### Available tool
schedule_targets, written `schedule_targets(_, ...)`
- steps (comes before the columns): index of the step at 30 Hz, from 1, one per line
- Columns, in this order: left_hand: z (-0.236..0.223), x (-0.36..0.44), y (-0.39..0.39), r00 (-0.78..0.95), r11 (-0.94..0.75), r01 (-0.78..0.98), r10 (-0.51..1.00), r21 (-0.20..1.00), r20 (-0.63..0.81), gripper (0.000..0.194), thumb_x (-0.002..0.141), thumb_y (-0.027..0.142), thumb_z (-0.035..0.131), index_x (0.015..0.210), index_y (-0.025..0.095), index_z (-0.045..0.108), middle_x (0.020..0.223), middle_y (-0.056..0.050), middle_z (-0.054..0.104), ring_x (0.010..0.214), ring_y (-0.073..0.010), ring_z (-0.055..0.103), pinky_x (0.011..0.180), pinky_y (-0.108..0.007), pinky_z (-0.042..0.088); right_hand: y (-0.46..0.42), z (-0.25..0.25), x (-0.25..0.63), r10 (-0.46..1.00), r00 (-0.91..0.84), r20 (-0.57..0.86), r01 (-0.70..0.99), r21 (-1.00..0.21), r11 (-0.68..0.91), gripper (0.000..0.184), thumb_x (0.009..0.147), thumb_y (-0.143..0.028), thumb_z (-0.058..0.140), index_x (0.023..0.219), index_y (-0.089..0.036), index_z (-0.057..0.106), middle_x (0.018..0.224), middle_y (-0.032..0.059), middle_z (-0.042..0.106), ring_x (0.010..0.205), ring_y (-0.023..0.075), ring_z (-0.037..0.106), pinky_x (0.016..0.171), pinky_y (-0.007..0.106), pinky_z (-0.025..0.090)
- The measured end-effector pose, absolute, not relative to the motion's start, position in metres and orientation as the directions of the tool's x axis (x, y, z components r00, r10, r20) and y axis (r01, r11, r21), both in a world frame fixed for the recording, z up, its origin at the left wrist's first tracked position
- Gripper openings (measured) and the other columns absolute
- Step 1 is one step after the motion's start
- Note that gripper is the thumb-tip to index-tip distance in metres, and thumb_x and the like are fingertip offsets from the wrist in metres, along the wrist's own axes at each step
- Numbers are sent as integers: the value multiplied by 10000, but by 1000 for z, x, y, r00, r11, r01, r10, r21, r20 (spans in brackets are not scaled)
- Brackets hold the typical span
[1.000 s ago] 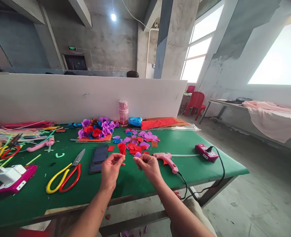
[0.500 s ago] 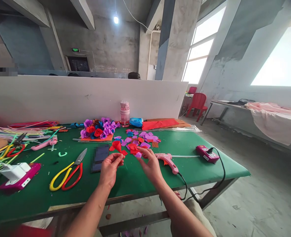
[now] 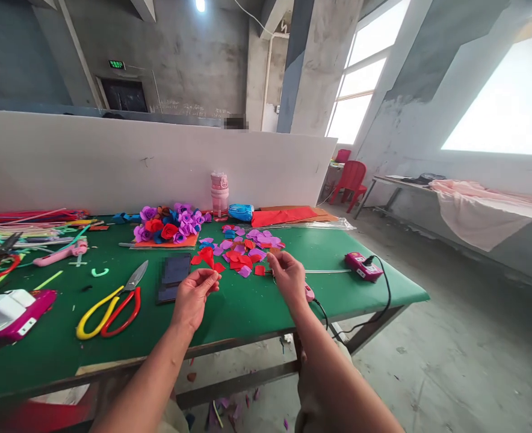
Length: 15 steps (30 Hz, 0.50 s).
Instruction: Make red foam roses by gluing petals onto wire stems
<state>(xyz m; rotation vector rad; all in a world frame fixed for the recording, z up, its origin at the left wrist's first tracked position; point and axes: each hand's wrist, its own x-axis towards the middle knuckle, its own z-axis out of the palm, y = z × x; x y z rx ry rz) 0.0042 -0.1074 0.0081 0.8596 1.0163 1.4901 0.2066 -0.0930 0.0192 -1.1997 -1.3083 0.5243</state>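
My left hand (image 3: 197, 294) is closed in a pinch on a red paper flower (image 3: 207, 257), whose petals fan out above the fingertips. Over the pink glue gun (image 3: 310, 293), my right hand (image 3: 288, 276) has its thumb and fingers drawn together; whatever they may hold is too small to make out. That hand hides most of the glue gun, which lies on the table with a clear glue stick (image 3: 331, 271) behind it. Loose paper petals (image 3: 241, 260) in red, purple and blue are scattered between and beyond both hands.
Left of my hands lie scissors (image 3: 112, 307) and a dark phone (image 3: 174, 278). Finished paper flowers (image 3: 173, 224) are heaped behind, near a pink bottle (image 3: 219, 193). A magenta power strip (image 3: 364, 266) sits right; its black cord drops over the green table's (image 3: 401, 288) edge.
My right hand has moved right from the petals to over the glue gun, and its spread fingers have closed. The left hand keeps the red flower. The view has shifted slightly.
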Motion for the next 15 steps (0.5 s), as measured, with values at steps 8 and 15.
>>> schedule_targets(8,9,2,-109,-107,-4,-404,993,915,-43,297,508,293,811,706,130,661,671,-34,663,564,-93,544,563,-224,443,-87,23,224,852,261,453,408,-852,328,282,743,-470,577,727,-191,619,654,14,623,598,150,540,583,256,405)
schedule_targets(15,12,-3,-108,-129,-23,-403,991,915,-33,298,526,315,806,714,134,661,666,-29,658,546,-85,528,538,-212,430,-64,20,205,858,76,507,617,-700,359,140,753,-323,571,710,-202,627,680,7,640,629,148,546,613,247,383)
